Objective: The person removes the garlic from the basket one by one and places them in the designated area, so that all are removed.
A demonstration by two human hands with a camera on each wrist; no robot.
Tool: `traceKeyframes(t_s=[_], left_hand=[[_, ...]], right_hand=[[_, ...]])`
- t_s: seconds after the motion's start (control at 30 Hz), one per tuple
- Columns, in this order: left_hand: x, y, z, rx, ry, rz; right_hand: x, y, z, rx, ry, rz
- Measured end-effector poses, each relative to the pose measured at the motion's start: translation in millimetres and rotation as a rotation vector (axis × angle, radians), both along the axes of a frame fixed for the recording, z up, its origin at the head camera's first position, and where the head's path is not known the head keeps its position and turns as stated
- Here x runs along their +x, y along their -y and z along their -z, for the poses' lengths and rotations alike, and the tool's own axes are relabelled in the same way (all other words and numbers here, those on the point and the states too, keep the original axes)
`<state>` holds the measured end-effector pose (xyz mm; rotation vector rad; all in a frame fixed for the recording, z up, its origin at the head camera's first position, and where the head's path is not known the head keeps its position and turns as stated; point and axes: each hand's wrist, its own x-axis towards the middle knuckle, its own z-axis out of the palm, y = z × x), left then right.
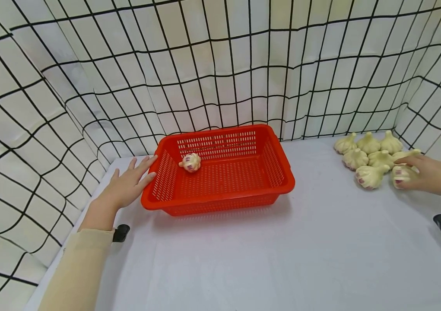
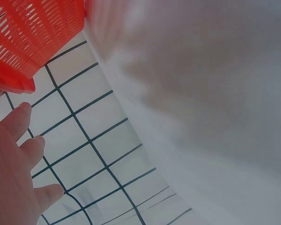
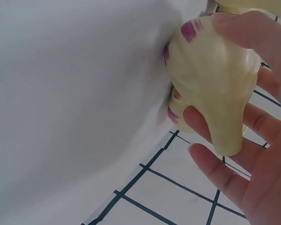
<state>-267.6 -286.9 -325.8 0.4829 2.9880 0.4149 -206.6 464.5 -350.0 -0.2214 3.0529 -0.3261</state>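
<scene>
My right hand [image 1: 428, 173] has its fingers and thumb around a garlic bulb [image 3: 215, 65], cream with purple patches, at the near right of a group of bulbs. The bulb's stem points in toward the palm in the right wrist view. Several other garlic bulbs [image 1: 368, 142] lie close together on the white table just left of that hand. At the left, my left hand [image 1: 128, 185] rests its spread fingers on the rim of a red plastic basket [image 1: 220, 199]. Inside the basket, toward its back left, lies one garlic bulb [image 1: 191, 162].
A black wire grid [image 1: 220, 69] over white panels stands behind the table and along both sides. The white tabletop [image 1: 243, 259] stretches in front of the basket and between it and the bulbs. Dark wrist devices [image 1: 121, 233] show at both cuffs.
</scene>
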Motion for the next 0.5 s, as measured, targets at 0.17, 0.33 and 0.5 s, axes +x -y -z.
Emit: traceKeyframes(t_s=[0.17, 0.33, 0.5], left_hand=[[0.1, -0.5, 0.4, -0.001, 0.001, 0.0], [1.6, -2.1, -0.2, 0.004, 0.004, -0.003], [1.8, -2.0, 0.9, 0.012, 0.007, -0.006]], right_hand=[[-2.3, 2.2, -0.3, -0.013, 0.021, 0.01], [-4.5, 4.9, -2.2, -0.008, 0.023, 0.007], [-4.2, 6.0, -4.4, -0.002, 0.036, 0.026]])
